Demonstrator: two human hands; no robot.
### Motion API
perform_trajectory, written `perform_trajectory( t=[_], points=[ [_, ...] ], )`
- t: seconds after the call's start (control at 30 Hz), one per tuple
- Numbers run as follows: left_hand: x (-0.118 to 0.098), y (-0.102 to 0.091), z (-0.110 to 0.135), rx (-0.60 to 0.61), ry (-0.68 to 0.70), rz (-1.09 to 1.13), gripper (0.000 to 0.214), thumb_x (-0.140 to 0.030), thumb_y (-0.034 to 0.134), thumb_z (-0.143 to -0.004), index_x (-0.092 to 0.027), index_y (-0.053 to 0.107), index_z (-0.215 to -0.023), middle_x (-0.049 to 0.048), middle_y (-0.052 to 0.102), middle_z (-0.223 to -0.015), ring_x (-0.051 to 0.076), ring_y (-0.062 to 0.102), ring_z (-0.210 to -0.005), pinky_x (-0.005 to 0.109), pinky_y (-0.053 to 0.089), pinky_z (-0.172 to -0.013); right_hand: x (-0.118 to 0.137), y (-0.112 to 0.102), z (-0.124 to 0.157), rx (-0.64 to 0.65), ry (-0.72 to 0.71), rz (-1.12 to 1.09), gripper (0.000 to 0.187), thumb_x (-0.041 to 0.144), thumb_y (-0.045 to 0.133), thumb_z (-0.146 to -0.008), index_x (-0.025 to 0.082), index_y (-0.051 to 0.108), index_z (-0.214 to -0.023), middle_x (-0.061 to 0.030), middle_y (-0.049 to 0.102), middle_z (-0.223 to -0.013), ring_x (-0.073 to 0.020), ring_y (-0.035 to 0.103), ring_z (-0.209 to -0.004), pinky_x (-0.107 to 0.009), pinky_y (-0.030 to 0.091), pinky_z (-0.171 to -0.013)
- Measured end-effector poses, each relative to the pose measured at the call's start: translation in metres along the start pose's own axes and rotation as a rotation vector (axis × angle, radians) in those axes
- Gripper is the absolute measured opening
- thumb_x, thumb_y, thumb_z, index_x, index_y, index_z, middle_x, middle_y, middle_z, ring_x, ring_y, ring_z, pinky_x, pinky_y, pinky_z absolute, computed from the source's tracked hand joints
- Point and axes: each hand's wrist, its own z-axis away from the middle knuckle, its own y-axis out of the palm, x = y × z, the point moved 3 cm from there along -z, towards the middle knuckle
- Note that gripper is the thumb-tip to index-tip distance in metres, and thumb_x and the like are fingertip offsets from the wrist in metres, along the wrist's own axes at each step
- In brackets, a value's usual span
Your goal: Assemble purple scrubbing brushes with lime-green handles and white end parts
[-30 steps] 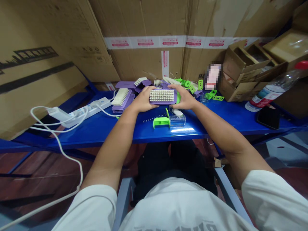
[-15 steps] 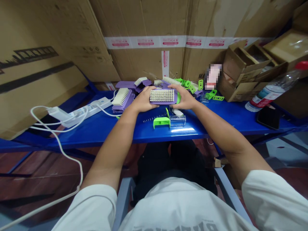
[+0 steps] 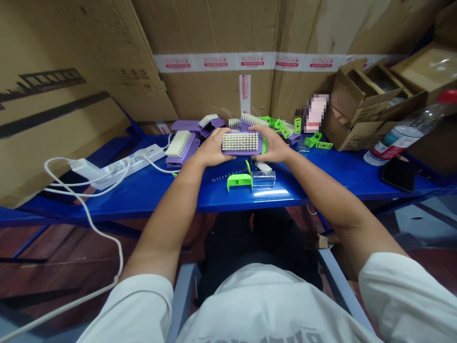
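Left hand (image 3: 213,148) and right hand (image 3: 269,145) are together, clamped on opposite ends of a purple scrubbing brush (image 3: 241,142), which is held bristles up above a blue metal bench (image 3: 228,200), with a green part (image 3: 264,145) showing at its right end. Directly beneath lie a green plastic brush piece (image 3: 239,181) and, touching it, a clear plastic case (image 3: 263,180). Other purple brushes (image 3: 181,147) lie just beyond the left hand, green plastic pieces (image 3: 276,125) lie beyond the right hand, and a white power strip (image 3: 124,166) lies further left on the bench
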Motion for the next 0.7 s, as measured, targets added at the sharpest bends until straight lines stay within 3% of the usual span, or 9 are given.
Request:
perform_trajectory(
  t=[0.7],
  points=[
    [0.0012, 0.0017, 0.0002, -0.013, 0.004, 0.005, 0.096, -0.017, 0.104, -0.072, -0.025, 0.059, -0.157, 0.0162, 0.068, -0.165, 0.041, 0.068, -0.157, 0.059, 0.052, -0.141, -0.0023, 0.0008, 0.0003, 0.009, -0.001, -0.004, 0.107, 0.055, 0.105, -0.065, 0.030, 0.066, -0.161, -0.0156, 0.076, -0.166, -0.0480, 0.071, -0.156, -0.070, 0.051, -0.139]
  ],
)
